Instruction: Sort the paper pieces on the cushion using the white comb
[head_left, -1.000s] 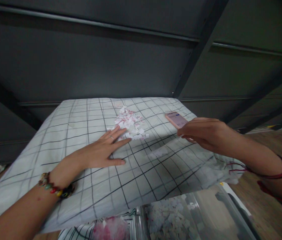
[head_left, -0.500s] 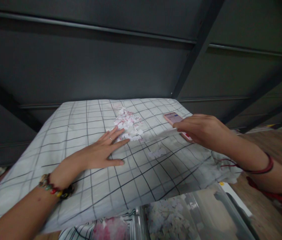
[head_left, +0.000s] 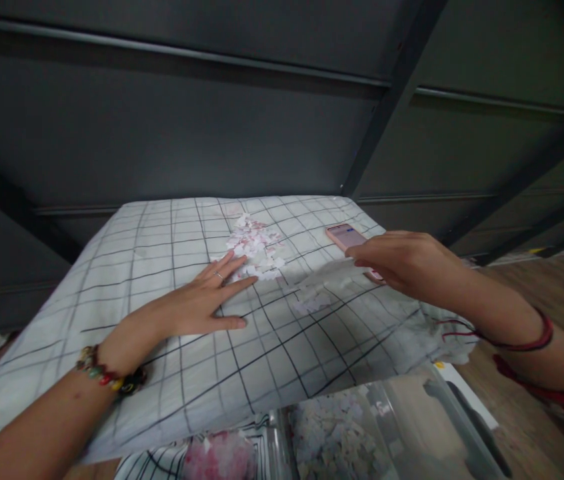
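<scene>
My left hand (head_left: 212, 297) lies with fingers spread on the checked white cloth (head_left: 147, 247). Its fingertips touch the near-left edge of a pile of small white and pink paper scraps (head_left: 257, 247). On the right, my right hand (head_left: 402, 263) is closed, thumb against fingers, on the raised edge of a thin see-through plastic sheet (head_left: 332, 272); whether this is a loose sheet or a bag I cannot tell. A smaller cluster of pale scraps (head_left: 312, 301) shows through or beside the film. The pink-edged phone (head_left: 346, 235) lies behind my right hand, partly hidden by it.
At the near edge stands a clear plastic box (head_left: 392, 413) with many paper scraps (head_left: 335, 433) in it. Left of it is a clear packet with pink contents (head_left: 219, 457). Dark metal panels (head_left: 187, 127) rise behind the table. Wooden floor (head_left: 537, 287) shows at right.
The plastic film at my right hand has spread from a narrow taut strip into a wider raised fold. My left hand keeps its place. The view has shifted slightly.
</scene>
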Action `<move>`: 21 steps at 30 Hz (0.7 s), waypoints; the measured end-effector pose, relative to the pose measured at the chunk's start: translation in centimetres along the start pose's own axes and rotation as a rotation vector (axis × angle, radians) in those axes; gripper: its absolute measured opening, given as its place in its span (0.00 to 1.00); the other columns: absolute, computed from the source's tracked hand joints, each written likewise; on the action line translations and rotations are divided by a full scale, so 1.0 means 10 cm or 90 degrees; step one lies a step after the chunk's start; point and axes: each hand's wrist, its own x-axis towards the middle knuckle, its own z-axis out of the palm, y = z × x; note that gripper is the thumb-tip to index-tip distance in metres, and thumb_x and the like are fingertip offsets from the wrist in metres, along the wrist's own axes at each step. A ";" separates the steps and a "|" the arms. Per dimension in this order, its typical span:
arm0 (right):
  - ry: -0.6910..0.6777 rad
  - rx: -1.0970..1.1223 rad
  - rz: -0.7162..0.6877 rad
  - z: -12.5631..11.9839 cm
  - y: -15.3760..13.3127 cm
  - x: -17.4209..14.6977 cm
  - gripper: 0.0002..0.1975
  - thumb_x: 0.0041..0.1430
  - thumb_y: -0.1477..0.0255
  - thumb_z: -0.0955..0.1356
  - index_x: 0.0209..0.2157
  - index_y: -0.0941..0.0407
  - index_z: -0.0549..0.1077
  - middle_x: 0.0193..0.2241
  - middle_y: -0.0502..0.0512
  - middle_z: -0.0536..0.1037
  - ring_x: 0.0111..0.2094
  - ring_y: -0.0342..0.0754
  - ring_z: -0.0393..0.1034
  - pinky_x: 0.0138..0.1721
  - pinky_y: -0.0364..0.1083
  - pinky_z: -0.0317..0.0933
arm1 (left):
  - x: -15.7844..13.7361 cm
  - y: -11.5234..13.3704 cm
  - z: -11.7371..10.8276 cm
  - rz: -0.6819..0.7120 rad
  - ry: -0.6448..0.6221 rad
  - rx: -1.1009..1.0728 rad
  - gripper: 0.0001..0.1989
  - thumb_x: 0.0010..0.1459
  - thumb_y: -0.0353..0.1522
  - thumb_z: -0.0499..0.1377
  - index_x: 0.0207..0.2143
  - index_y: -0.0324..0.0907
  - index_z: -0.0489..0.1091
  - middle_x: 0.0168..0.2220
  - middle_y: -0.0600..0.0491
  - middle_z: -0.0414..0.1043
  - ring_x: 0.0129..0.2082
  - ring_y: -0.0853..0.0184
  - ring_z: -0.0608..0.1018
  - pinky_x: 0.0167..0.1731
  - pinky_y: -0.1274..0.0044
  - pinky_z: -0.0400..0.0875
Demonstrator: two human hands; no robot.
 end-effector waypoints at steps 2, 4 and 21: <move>0.023 0.010 0.003 -0.03 0.01 -0.01 0.15 0.56 0.81 0.57 0.34 0.54 0.71 0.29 0.51 0.78 0.29 0.45 0.71 0.31 0.43 0.61 | 0.00 -0.01 0.01 -0.004 0.001 0.001 0.36 0.63 0.53 0.49 0.64 0.40 0.49 0.68 0.40 0.29 0.65 0.45 0.36 0.60 0.54 0.41; 0.031 -0.006 0.017 -0.02 0.01 0.01 0.15 0.56 0.81 0.57 0.35 0.54 0.71 0.30 0.52 0.78 0.30 0.46 0.71 0.32 0.44 0.62 | 0.00 -0.01 0.02 -0.009 0.003 -0.003 0.36 0.62 0.53 0.49 0.64 0.41 0.49 0.68 0.42 0.29 0.65 0.44 0.36 0.60 0.54 0.41; 0.041 -0.112 0.038 0.05 0.05 0.09 0.15 0.57 0.81 0.60 0.41 0.55 0.72 0.30 0.53 0.79 0.32 0.48 0.73 0.33 0.45 0.63 | 0.00 0.01 -0.01 -0.016 -0.010 -0.021 0.35 0.63 0.51 0.50 0.65 0.42 0.48 0.68 0.42 0.29 0.65 0.44 0.35 0.59 0.53 0.42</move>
